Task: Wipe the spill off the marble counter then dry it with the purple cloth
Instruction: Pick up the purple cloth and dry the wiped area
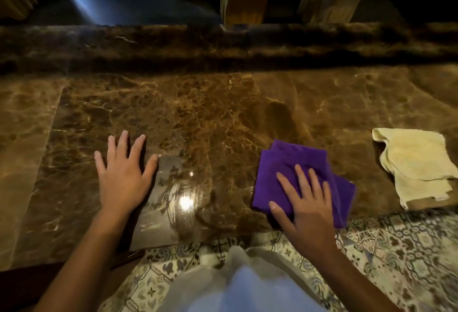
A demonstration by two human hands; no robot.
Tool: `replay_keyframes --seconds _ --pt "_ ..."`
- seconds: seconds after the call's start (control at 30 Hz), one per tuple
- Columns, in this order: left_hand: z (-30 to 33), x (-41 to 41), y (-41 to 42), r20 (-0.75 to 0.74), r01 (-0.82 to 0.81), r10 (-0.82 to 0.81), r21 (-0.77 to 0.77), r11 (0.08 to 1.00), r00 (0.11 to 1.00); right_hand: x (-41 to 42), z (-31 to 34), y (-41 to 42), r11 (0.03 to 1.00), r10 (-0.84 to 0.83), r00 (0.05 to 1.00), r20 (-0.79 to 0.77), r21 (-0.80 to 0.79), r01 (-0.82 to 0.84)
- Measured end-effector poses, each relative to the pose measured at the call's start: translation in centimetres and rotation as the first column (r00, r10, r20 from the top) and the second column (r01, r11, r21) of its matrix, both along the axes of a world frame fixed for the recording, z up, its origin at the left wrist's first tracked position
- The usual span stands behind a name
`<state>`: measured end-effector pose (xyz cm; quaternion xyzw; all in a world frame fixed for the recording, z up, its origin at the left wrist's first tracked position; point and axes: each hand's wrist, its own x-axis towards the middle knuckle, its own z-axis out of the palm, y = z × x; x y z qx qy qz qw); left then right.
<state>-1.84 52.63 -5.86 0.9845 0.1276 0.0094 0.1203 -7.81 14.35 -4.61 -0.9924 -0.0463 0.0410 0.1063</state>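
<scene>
A folded purple cloth [292, 170] lies on the brown marble counter [198, 113], near its front edge at the right. My right hand [306, 200] presses flat on the cloth with fingers spread, covering its near half. Left of centre, my left hand [124, 175] rests palm down on the bare marble with fingers apart, holding nothing. A glossy streaked patch with light glare [183, 200] shows on the counter between my hands. I cannot tell whether it is wet.
A crumpled pale yellow cloth [416, 165] lies on the counter at the far right, apart from the purple one. A raised marble ledge [223, 43] runs along the back. Patterned floor tiles [396, 249] show below the counter's front edge.
</scene>
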Motion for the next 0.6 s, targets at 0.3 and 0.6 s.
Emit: replay_keyframes --seconds 0.3,0.6 --pt "-0.5 0.3 -0.2 0.017 -0.035 0.035 0.01 0.999 0.999 10.8 -1.2 1.1 0.994 0.076 0.997 0.009 -0.083 -0.075" --pt "-0.3 0.1 0.2 0.053 -0.049 0.048 0.005 0.999 0.997 23.7 0.0 5.1 0.981 0.185 0.98 -0.078 -0.036 -0.188"
